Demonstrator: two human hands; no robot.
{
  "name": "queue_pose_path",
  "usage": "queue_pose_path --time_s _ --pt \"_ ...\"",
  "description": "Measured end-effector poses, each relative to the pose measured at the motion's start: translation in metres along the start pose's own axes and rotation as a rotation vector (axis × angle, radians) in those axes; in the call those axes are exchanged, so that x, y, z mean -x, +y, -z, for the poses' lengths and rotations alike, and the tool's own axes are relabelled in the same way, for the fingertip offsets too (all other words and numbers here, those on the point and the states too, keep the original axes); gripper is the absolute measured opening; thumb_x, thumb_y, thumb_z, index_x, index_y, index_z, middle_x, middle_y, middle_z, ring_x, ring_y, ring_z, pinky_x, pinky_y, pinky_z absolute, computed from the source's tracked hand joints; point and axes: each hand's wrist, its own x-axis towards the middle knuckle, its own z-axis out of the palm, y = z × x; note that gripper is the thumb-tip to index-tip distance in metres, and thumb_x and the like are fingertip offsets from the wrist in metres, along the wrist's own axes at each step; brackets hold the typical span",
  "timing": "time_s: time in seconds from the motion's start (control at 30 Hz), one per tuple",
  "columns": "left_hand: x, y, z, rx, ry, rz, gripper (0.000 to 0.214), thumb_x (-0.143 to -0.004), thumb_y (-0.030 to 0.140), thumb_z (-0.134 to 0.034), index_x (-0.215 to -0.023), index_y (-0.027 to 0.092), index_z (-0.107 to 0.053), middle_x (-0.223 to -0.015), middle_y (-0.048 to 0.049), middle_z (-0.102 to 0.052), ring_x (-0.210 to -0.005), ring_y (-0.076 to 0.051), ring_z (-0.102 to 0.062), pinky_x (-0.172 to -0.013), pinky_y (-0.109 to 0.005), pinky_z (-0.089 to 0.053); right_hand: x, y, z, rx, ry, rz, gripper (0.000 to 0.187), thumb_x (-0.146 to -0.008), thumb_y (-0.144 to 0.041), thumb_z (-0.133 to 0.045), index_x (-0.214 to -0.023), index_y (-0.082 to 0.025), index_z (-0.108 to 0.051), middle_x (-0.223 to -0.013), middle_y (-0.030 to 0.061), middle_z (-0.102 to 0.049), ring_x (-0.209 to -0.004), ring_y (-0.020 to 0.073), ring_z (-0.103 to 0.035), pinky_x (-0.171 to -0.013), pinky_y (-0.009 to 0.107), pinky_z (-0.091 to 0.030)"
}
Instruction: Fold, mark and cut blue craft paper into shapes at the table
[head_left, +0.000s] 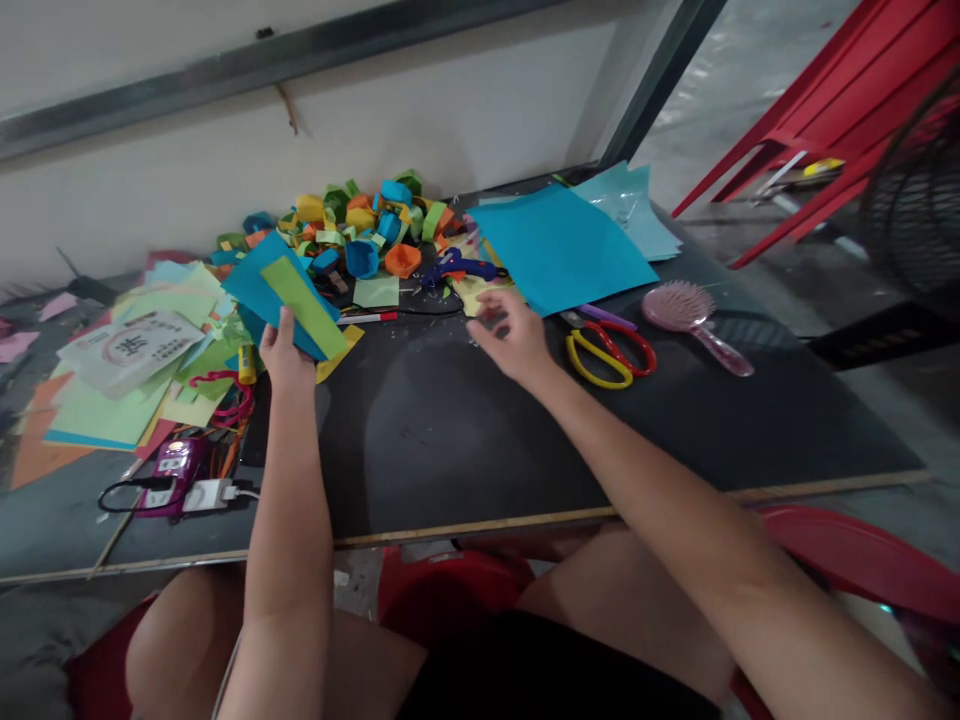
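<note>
Presently, left hand pinches blue paper pieces and a yellow-green strip, thumb uppermost, paper fanning out beyond the fingertips. Right hand: fingers loosely curled, thumb apart, nothing visible in the grasp. Handling note: a light, flat pinch near the edge should avoid creasing; squaring the layers would likely steady them. Held paper looks matte, thin, straight-edged. Just beyond right hand, a large smooth blue sheet; to its right, scissors with looped handles. Beyond and between both hands, faceted, cup-like paper shapes.
</note>
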Motion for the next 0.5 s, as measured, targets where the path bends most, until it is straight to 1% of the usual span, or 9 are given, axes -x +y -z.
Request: queue_pose_path --time_s 0.03,0.1,0.17,0.23,0.27,0.33,0.4,0.47,0.5 --pt "0.004 -0.003 -0.004 0.032 -0.064 0.042 0.039 -0.061 0.047 -0.083 -0.078 0.021 -0.06 -0.087 -0.0023 -0.069 -0.088 -0.02 -0.068 -0.079 -0.034 -0.058 0.005 -0.011 -0.011 -0.139 -0.049 -0.027 0.046 -0.082 -0.043 -0.064 -0.123 -0.024 -0.054 -0.107 0.0091 -0.067 -0.092 0.0225 -0.064 -0.072 0.036 -0.052" --pt "0.018 -0.01 -0.012 0.014 -0.174 0.096 0.047 -0.047 0.046 -0.089 -0.074 0.02 -0.061 -0.081 -0.0013 -0.07 -0.079 -0.019 -0.068 -0.074 -0.034 -0.059 0.018 -0.031 -0.034 -0.387 -0.297 -0.066 0.07 -0.073 -0.049 -0.074 -0.133 -0.027 -0.047 -0.127 0.0115 -0.061 -0.109 0.0262 -0.062 -0.08 0.039 -0.055" --pt "0.036 -0.016 -0.022 -0.057 -0.319 0.147 0.051 -0.038 0.046 -0.092 -0.068 0.019 -0.061 -0.071 0.0009 -0.067 -0.067 -0.016 -0.065 -0.065 -0.03 -0.056 0.029 -0.04 -0.054 -0.568 -0.446 -0.147 0.093 -0.068 -0.052 -0.078 -0.147 -0.032 -0.031 -0.151 0.0116 -0.042 -0.131 0.0297 -0.05 -0.093 0.044 -0.054" --pt "0.051 -0.019 -0.03 -0.138 -0.498 0.151 0.051 -0.04 0.049 -0.091 -0.066 0.017 -0.061 -0.066 0.0021 -0.063 -0.061 -0.013 -0.059 -0.059 -0.026 -0.051 0.033 -0.037 -0.064 -0.7 -0.392 -0.268 0.112 -0.063 -0.056 -0.08 -0.152 -0.035 -0.014 -0.16 0.0118 -0.026 -0.136 0.032 -0.046 -0.099 0.048 -0.052" --pt "0.055 -0.019 -0.032 -0.173 -0.53 0.108 0.05 -0.046 0.051 -0.089 -0.066 0.016 -0.06 -0.066 0.0022 -0.061 -0.061 -0.012 -0.057 -0.058 -0.025 -0.049 0.033 -0.032 -0.066 -0.744 -0.328 -0.329 0.118 -0.062 -0.058 -0.08 -0.153 -0.036 -0.009 -0.161 0.0125 -0.024 -0.134 0.0324 -0.047 -0.101 0.05 -0.052" --pt "0.052 -0.015 -0.031 -0.219 -0.411 -0.045 0.046 -0.062 0.054 -0.081 -0.068 0.017 -0.056 -0.066 0.0029 -0.057 -0.063 -0.01 -0.055 -0.059 -0.023 -0.046 0.028 -0.02 -0.062 -0.787 -0.196 -0.433 0.119 -0.063 -0.058 -0.08 -0.154 -0.034 -0.006 -0.159 0.0138 -0.025 -0.13 0.0322 -0.052 -0.102 0.049 -0.052" --pt "0.036 -0.009 -0.021 -0.253 -0.091 -0.212 0.042 -0.078 0.053 -0.069 -0.07 0.018 -0.048 -0.068 0.0037 -0.051 -0.066 -0.009 -0.053 -0.062 -0.022 -0.045 0.019 -0.009 -0.053 -0.798 -0.108 -0.512 0.114 -0.068 -0.052 -0.079 -0.154 -0.035 -0.006 -0.158 0.0134 -0.028 -0.127 0.0311 -0.054 -0.1 0.047 -0.054" --pt "0.011 -0.005 -0.003 -0.351 0.213 -0.268 0.029 -0.093 0.044 -0.054 -0.08 0.019 -0.045 -0.079 0.0013 -0.054 -0.073 -0.01 -0.053 -0.069 -0.023 -0.047 0.011 -0.003 -0.044 -0.79 -0.06 -0.551 0.11 -0.071 -0.044 -0.078 -0.154 -0.037 -0.005 -0.157 0.0124 -0.031 -0.123 0.0291 -0.058 -0.096 0.045 -0.057" --pt "-0.001 -0.004 0.008 -0.369 0.266 -0.264 0.021 -0.099 0.037 -0.042 -0.088 0.019 -0.044 -0.087 -0.0015 -0.056 -0.079 -0.011 -0.054 -0.073 -0.026 -0.048 0.009 -0.002 -0.042 -0.776 -0.048 -0.556 0.109 -0.072 -0.042 -0.077 -0.154 -0.039 -0.006 -0.156 0.0119 -0.033 -0.119 0.0279 -0.06 -0.095 0.044 -0.058"
